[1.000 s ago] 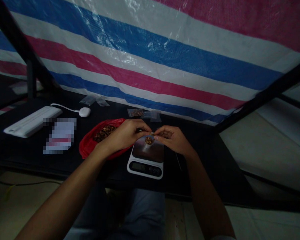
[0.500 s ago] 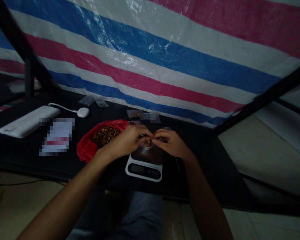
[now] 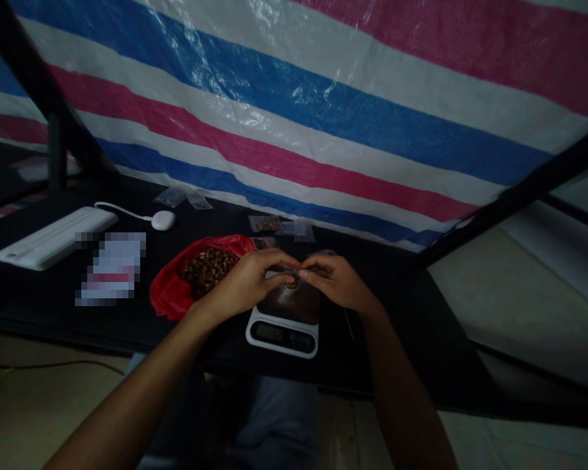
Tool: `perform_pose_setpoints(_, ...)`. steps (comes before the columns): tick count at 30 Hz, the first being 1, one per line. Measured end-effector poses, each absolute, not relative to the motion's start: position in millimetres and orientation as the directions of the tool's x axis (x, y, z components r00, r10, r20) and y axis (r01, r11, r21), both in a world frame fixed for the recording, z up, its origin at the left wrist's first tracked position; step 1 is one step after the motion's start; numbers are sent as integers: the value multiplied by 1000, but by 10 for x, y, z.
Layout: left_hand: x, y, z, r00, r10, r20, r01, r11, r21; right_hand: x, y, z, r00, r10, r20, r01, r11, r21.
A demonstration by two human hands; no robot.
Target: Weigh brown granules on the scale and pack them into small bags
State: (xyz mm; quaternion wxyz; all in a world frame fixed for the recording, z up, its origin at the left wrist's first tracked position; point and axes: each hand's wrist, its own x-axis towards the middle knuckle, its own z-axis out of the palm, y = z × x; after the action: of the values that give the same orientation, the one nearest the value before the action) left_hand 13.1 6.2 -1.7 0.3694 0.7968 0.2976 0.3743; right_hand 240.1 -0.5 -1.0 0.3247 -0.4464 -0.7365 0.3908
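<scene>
Above the metal plate of a white kitchen scale, my left hand and my right hand meet at their fingertips. Both pinch the top of a small clear bag with brown bits inside. The scale's display faces me, and its reading is too dark to make out. Left of my left hand lies an open red bag full of brown, nut-like pieces. Another small filled bag lies behind my hands.
Flat clear bags lie near the striped sheet. At the left are a white power strip, a white round-ended cable and a blurred-out packet. Black frame bars slant at both sides.
My left thumb has shifted slightly lower at the small bag, and the bag has moved a little to the right. Both hands stay over the scale.
</scene>
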Motion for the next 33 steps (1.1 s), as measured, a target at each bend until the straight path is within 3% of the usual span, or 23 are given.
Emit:
perform_pose_setpoints(8,8,37,11,513,769,382,238,-555,797,2471,-52,135,-394,909,133,487,329,-809)
perform_pose_setpoints(13,-145,215,41,495,792,357,429,-581,692,2459,-175,154,-533,835,-136,551,221,-805)
perform_pose_setpoints(16,-184,372,25,580,767,274,548,-617,565,2380,-216,106,-588,785,-195,599,260,-757)
perform_pose_setpoints(21,-74,540,20,615,778,126,706,-615,352,2383,-219,169,-539,829,-147,599,255,-759)
perform_pose_setpoints(26,101,652,6,565,825,20,812,-561,165,2435,-172,221,-296,942,158,590,310,-745)
perform_pose_setpoints(30,111,715,-6,540,842,18,829,-535,163,2376,-126,130,-316,929,192,574,348,-741)
perform_pose_setpoints(33,33,668,58,561,823,86,784,-562,264,2339,-115,89,-367,911,188,553,376,-743)
